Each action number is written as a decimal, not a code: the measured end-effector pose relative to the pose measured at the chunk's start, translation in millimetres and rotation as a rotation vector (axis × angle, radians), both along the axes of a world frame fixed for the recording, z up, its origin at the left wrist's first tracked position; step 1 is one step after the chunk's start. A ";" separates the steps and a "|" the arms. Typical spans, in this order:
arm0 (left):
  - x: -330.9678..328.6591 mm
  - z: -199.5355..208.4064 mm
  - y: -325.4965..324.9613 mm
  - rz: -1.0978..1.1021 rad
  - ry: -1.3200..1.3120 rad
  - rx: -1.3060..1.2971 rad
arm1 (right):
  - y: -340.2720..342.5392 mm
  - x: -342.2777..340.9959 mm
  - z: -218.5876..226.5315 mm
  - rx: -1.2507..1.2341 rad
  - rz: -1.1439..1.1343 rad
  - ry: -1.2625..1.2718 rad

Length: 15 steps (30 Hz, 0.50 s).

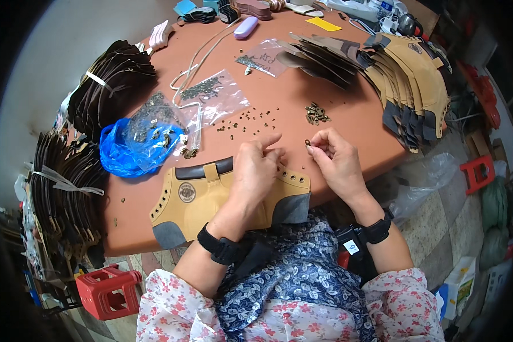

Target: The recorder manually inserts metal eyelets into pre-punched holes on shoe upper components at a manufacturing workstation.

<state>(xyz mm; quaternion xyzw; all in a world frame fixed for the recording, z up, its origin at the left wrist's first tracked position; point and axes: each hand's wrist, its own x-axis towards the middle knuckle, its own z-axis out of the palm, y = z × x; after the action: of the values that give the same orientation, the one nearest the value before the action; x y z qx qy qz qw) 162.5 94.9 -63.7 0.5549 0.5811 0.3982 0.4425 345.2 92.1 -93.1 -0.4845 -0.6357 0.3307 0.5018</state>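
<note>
Head view: at the near edge of the orange-brown table [319, 62] lies a tan leather piece [196, 210], its middle crossed by the left hand [255, 168], whose fingers are loosely bent; I can't tell whether they grip anything. Its right-hand row of eyelets [293, 177] shows between the 2 hands. Just past that row, the right hand [339, 162] pinches 1 small brass-coloured fitting [307, 142], near a loose heap of metal bits [317, 114].

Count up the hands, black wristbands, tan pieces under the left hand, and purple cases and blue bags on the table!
Left hand and right hand: 2
Black wristbands: 2
Tan piece: 1
Purple case: 1
Blue bag: 1
Total: 7
</note>
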 end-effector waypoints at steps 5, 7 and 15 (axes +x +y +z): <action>-7.8 16.9 -6.6 -0.017 0.014 -0.016 | -1.8 2.2 1.0 -0.182 0.044 0.196; -14.1 16.6 -12.7 -0.068 0.146 0.108 | -5.9 1.0 6.0 -0.239 0.071 0.284; -57.3 -3.0 -55.3 -0.298 0.903 0.660 | -16.1 -32.7 7.3 -0.229 0.120 0.024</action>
<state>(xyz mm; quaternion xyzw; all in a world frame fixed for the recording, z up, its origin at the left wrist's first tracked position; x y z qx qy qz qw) 105.3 39.6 -66.7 0.8542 0.4731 0.2157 0.0055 312.5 76.1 -85.8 -0.4958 -0.6156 0.4362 0.4301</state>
